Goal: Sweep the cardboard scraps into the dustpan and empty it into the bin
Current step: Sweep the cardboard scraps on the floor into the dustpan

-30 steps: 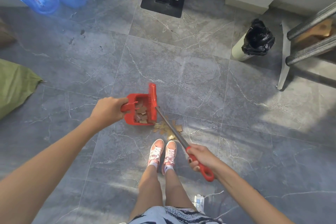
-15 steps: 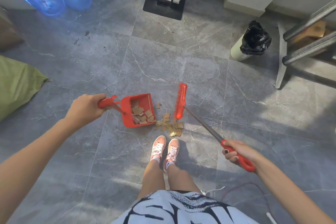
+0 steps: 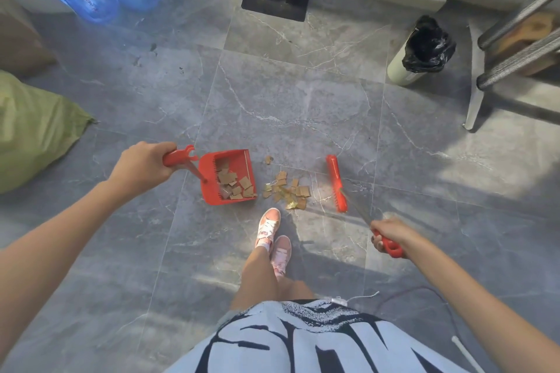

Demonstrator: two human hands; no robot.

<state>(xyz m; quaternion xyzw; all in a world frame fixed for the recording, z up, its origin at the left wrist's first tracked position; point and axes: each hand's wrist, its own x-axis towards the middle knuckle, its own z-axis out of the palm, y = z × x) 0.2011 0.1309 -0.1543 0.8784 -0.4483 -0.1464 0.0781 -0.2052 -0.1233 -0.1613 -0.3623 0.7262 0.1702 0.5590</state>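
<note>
- The right hand [image 3: 389, 232] is gripping the red end of the broom handle [image 3: 391, 247], fingers wrapping right round it. The broom head [image 3: 336, 182] is sitting low at the floor [image 3: 303, 106], just right of the loose pile.
- The left hand [image 3: 145, 162] is holding the dustpan handle [image 3: 177, 156] with fingers curling around it. The dustpan [image 3: 207, 179] is resting on the floor with its open lip facing the pile.
- Looks to me like the next stroke is dragging that pile leftward into the pan.
- To do it well, I'd be keeping the lip pressing flat on the tile so the thin bits aren't sliding under. I'd also be using short, low strokes so nothing is flicking over the back wall.
- One stray scrap [image 3: 268, 159] is lying a bit further out, near the pan's far corner, so it's needing its own pass.
- The shoes [image 3: 268, 225] are standing right by the pile, so I'd be watching not to kick it.
- The cardboard scraps [image 3: 288, 191] are looking like small flat brown squares with a few yellowish bits mixed in. A good batch [image 3: 233, 183] is already sitting in the pan, and the rest are lying between pan and broom head.
- The bin [image 3: 400, 70] with the black liner is standing well apart, off to the far right, so the emptying is still waiting.
</note>
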